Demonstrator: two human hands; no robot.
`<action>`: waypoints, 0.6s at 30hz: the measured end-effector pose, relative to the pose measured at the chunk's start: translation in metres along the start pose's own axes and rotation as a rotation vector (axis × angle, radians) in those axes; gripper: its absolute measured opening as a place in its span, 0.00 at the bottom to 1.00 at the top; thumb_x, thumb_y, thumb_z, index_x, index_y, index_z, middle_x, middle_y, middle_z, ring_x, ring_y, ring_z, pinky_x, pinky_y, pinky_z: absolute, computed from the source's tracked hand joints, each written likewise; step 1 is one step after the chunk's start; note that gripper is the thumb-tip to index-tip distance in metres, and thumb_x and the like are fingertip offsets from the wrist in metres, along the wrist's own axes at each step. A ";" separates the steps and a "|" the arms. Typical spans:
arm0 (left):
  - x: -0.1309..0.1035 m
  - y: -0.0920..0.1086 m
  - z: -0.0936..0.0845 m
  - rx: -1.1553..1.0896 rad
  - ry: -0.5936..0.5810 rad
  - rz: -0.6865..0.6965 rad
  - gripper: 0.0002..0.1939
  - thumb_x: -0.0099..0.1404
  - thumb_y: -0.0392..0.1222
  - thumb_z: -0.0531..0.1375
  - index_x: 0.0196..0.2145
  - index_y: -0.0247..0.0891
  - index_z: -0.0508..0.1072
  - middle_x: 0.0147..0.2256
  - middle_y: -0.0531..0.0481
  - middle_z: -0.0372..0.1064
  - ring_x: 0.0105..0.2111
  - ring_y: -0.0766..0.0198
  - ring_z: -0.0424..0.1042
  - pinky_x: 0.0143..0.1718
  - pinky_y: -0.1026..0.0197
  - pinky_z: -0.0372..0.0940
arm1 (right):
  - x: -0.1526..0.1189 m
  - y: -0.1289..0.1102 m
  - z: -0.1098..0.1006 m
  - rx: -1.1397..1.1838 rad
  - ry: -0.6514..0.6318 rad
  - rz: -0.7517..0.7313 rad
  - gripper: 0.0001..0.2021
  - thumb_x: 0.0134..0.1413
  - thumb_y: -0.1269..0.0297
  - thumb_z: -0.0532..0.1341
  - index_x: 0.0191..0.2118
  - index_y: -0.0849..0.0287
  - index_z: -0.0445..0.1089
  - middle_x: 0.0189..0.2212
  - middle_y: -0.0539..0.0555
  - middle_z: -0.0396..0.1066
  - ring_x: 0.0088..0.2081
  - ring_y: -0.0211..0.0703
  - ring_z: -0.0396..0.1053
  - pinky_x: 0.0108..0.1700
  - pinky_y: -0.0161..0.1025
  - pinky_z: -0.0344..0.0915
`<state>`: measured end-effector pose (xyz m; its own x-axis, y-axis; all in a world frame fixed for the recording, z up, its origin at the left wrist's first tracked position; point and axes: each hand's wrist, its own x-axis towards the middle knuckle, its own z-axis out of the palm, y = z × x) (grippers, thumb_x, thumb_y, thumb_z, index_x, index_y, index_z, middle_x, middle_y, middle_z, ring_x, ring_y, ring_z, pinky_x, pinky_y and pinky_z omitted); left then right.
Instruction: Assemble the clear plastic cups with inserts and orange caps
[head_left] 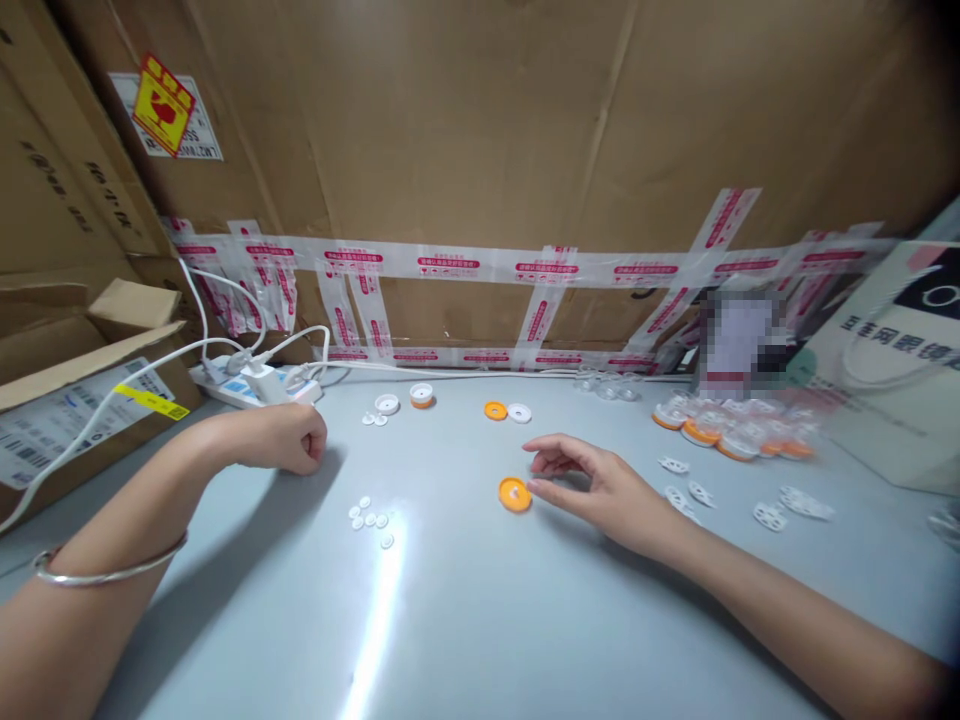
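Observation:
My left hand (289,438) is closed in a loose fist near the power strip, with nothing visible in it. My right hand (581,475) has its thumb and fingers apart, the thumb tip beside an orange disc (514,495) that lies on the table with a small white part at its centre. Further back lie a flat orange ring (496,411) and a white ring (519,413) side by side. A white round cap (387,405) and a white-and-orange round piece (421,396) stand at the back left. Several small white discs (370,520) lie between my hands.
A power strip (259,384) with white cables sits at the back left, beside an open cardboard box (82,420). Clear-and-orange pieces (739,428) are piled at the right, with flat white parts (769,516) before them. A large carton (450,130) stands behind the table.

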<state>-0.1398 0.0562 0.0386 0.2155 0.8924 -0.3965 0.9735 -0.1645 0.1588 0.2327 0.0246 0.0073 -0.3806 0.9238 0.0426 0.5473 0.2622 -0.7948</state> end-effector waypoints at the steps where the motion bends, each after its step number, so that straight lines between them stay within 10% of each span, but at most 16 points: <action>1: -0.001 0.001 -0.002 -0.004 0.020 0.011 0.08 0.46 0.40 0.54 0.22 0.38 0.71 0.23 0.52 0.68 0.24 0.64 0.65 0.24 0.65 0.57 | 0.000 0.000 -0.001 -0.008 0.000 0.000 0.19 0.48 0.53 0.60 0.45 0.55 0.67 0.38 0.54 0.71 0.42 0.45 0.69 0.47 0.43 0.64; 8: -0.006 0.044 -0.007 -0.073 0.171 0.209 0.06 0.52 0.40 0.54 0.26 0.38 0.70 0.26 0.53 0.70 0.26 0.65 0.66 0.27 0.66 0.58 | 0.000 0.004 0.000 -0.136 -0.085 -0.038 0.19 0.44 0.56 0.63 0.44 0.56 0.67 0.39 0.54 0.69 0.41 0.44 0.67 0.45 0.41 0.64; 18: -0.009 0.128 0.037 -0.250 0.290 0.558 0.04 0.55 0.34 0.55 0.28 0.37 0.70 0.30 0.52 0.69 0.30 0.66 0.66 0.34 0.64 0.61 | 0.003 0.009 0.014 -0.191 -0.044 -0.167 0.10 0.46 0.61 0.62 0.37 0.55 0.70 0.36 0.53 0.67 0.39 0.43 0.64 0.41 0.39 0.61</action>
<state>-0.0145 0.0118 0.0288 0.6179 0.7840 0.0585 0.6678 -0.5627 0.4873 0.2258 0.0256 -0.0080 -0.5073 0.8513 0.1340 0.6034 0.4619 -0.6500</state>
